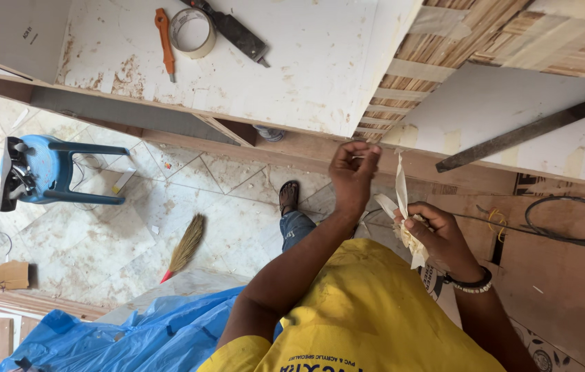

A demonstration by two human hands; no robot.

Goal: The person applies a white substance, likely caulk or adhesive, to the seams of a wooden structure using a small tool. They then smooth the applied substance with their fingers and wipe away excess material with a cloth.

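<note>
At frame centre, the left hand (353, 172) pinches its grip together, empty, while the right hand (440, 238) clamps a crumpled paper strip (402, 207), bunched to keep it off the white desk (292, 62).

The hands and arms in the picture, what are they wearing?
Both arms are bare below the short sleeves of a yellow T-shirt. The right hand has a dark band and a string of small pale beads round its wrist. The left hand wears nothing: no glove, ring or watch shows.
</note>
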